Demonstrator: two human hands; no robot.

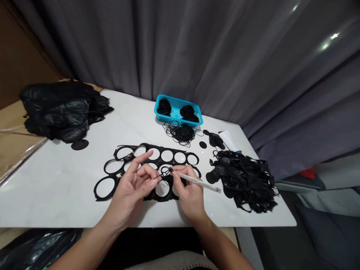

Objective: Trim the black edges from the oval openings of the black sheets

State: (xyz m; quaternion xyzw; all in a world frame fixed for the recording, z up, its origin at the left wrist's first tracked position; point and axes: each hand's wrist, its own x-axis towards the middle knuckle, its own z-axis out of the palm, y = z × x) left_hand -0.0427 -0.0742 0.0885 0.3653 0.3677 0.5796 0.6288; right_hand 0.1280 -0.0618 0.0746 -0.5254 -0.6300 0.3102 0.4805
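Note:
My left hand (137, 187) pinches thin black rubber rings (166, 171) between thumb and fingertips, with its index finger stretched out. In my right hand (191, 193) is a slim, flat, pale metal tool (201, 182) that looks like tweezers. Its tip end, hidden by my fingers, meets the loose rings. Both hands are just above a black rubber sheet (111, 167) with rows of large round holes, lying flat on the white table (64, 187). My hands cover part of the sheet's front edge.
Behind the sheet, a blue basket (201, 117) holds black ring bundles, with a loose ring pile (182, 134) before it. Black scraps (250, 180) are heaped at right, near round discs (203, 144). Stacked black sheets (62, 108) sit at left. A grey curtain (174, 45) hangs behind.

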